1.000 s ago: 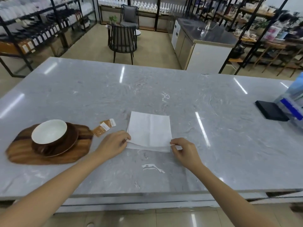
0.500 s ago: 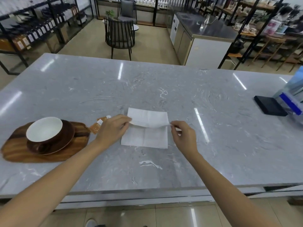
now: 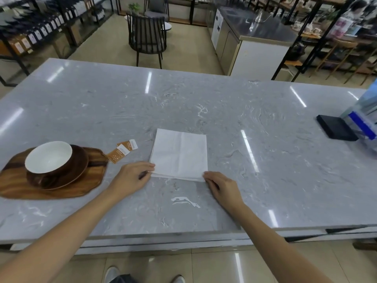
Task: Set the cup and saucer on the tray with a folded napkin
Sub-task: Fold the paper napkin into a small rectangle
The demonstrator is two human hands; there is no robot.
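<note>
**Both hands pinching near corners of white napkin on marble counter**

Surface: large grey marble-look countertop (image 3: 224, 111), glossy, white veining, strips of ceiling-light glare across it. Front edge runs across the lower part of the view; beige floor tiles and the person's shoes below it.

White paper napkin (image 3: 179, 155) lies flat near the centre of the counter, crease lines visible, layered edges showing along its near side. Left hand (image 3: 132, 177) pinches the near left corner, fingers curled in. Right hand (image 3: 222, 187) pinches the near right corner, fingers curled too. Both forearms bare, reaching in from the bottom.

Wooden tray (image 3: 18, 180), irregular outline, dark grain, sits on the counter at far left, well apart from the napkin. On it a brown saucer (image 3: 81, 170) carrying a cup (image 3: 49, 157) with white interior and brown outside. Two small orange sachets (image 3: 122, 153) lie on the counter between tray and napkin, just beside the tray's far right edge.

Right side: flat black box (image 3: 336, 127) near the counter's edge, touching or just beside a clear and blue package (image 3: 365, 119), partly cut off.

Room: shop-like space. Black metal shelving (image 3: 40, 27) with bottles and tagged goods at left. Dark slatted chair (image 3: 146, 35) beyond the counter. Steel-topped service counter (image 3: 255, 39) at back right, more racks with crockery behind it, blurred.
</note>
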